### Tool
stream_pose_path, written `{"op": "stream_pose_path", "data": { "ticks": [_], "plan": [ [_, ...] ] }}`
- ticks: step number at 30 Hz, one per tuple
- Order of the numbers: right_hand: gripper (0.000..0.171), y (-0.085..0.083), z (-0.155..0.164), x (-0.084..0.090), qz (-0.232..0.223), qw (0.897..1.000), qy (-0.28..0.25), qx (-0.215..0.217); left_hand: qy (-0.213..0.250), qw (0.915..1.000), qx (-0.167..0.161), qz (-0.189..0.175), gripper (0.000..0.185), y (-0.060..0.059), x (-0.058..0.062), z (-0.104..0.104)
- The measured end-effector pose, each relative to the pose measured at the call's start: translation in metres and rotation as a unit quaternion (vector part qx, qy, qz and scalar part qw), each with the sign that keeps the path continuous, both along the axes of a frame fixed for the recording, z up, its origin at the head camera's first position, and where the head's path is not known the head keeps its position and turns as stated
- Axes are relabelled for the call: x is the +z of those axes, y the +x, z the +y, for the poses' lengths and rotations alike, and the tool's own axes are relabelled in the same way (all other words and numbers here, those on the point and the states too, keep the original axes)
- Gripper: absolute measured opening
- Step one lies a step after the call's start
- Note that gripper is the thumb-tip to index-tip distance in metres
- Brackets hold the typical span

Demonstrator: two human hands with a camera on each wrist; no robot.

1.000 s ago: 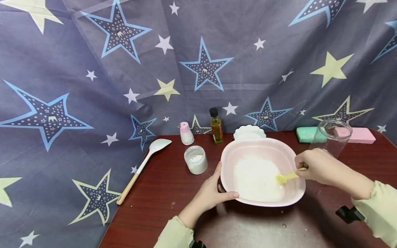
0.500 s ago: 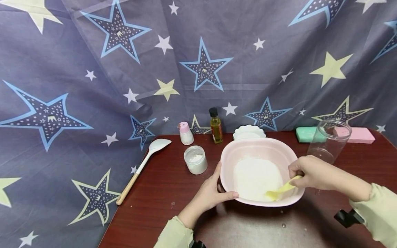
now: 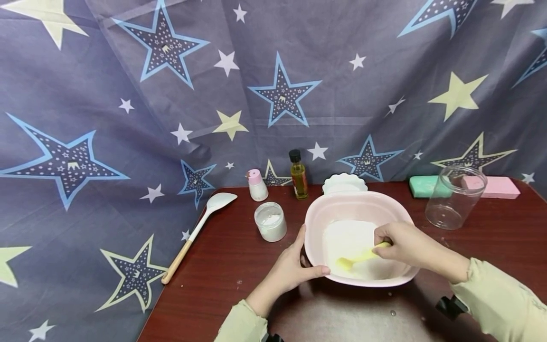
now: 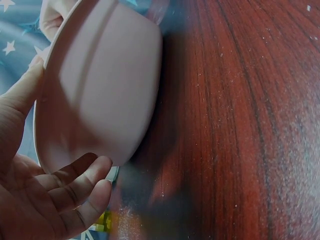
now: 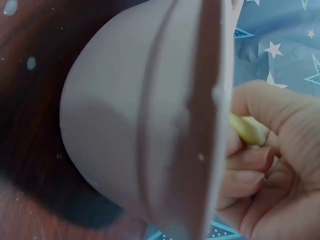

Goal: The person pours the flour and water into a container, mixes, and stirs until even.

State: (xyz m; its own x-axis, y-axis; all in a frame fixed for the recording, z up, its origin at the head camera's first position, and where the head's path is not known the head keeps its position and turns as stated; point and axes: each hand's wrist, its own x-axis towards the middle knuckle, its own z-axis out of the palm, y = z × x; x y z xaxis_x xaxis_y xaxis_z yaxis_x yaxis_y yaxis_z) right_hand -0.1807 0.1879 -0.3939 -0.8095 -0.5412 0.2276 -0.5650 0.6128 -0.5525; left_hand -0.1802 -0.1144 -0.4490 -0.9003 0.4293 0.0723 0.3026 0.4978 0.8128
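A pink oval basin (image 3: 314,223) stands on the table with a milky white mixture (image 3: 346,235) in it. My left hand (image 3: 292,270) grips its left side, the thumb on the near rim and the other fingers along the outer wall; the left wrist view shows those fingers bent at the wall (image 4: 110,85). Over the basin's right half, my right hand (image 3: 403,244) holds a yellow spoon (image 3: 363,256) by its handle, the spoon's head down in the mixture near the front. In the right wrist view, the basin wall hides most of the spoon.
Behind the basin are a white scalloped dish (image 3: 344,183), an oil bottle (image 3: 298,175) and a pink-capped shaker (image 3: 257,185). A jar of white powder (image 3: 270,222) and a long-handled ladle (image 3: 201,232) lie left. Right are a clear jar (image 3: 453,204), a green block (image 3: 420,186) and a pink block (image 3: 497,187).
My right hand has moved left over the basin, sweeping the yellow spoon from the right side through the mixture toward the front left. The left hand and basin have stayed put.
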Motion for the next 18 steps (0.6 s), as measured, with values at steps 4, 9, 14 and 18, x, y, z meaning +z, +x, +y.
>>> {"op": "stream_pose_path", "data": {
  "ticks": [4, 9, 14, 18],
  "plan": [
    [0.03, -0.004, -0.005, 0.0, 0.001, 0.999, 0.011, -0.035, 0.002, 1.0, -0.001, 0.004, 0.114, 0.001, 0.0, 0.0],
    [0.028, -0.009, -0.004, 0.002, 0.031, 0.995, 0.035, -0.086, -0.002, 1.0, 0.001, 0.007, 0.114, 0.001, 0.0, 0.001],
    [0.027, -0.01, 0.004, 0.005, 0.047, 0.989, 0.065, -0.125, -0.007, 1.0, 0.002, 0.006, 0.115, 0.001, 0.0, 0.001],
    [0.025, -0.01, 0.013, 0.009, 0.049, 0.985, 0.08, -0.148, -0.005, 1.0, 0.002, 0.008, 0.115, 0.0, 0.001, 0.001]
  ]
}}
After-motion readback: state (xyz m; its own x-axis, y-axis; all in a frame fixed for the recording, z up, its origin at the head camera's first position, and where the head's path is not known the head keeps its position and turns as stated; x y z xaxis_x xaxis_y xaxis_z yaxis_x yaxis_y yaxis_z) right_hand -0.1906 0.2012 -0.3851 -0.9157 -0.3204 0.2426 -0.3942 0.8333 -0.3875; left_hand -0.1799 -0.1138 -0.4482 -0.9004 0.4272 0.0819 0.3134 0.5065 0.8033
